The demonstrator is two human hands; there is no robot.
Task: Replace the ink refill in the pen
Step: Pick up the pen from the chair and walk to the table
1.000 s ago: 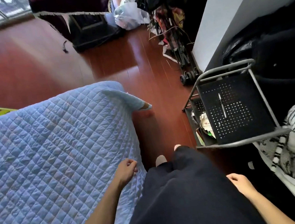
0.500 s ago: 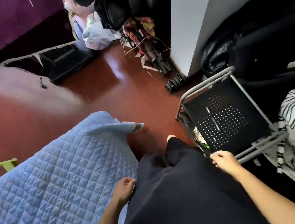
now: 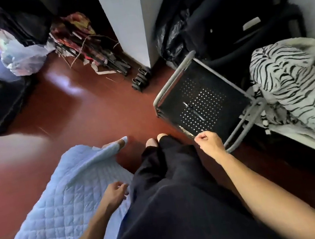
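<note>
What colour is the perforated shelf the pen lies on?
Black perforated metal shelf with grey tube frame, clearest in head view.

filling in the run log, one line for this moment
pen: lying on black perforated stand, untouched | right hand: curled at stand's near edge, grip unclear | left hand: relaxed at blue quilt edge

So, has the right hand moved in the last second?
Yes: the right hand has gone forward, from short of the black stand to its near edge.

Bare forearms [image 3: 269, 194], loose black trousers [image 3: 178, 209], pale footwear [image 3: 150, 142].
</note>
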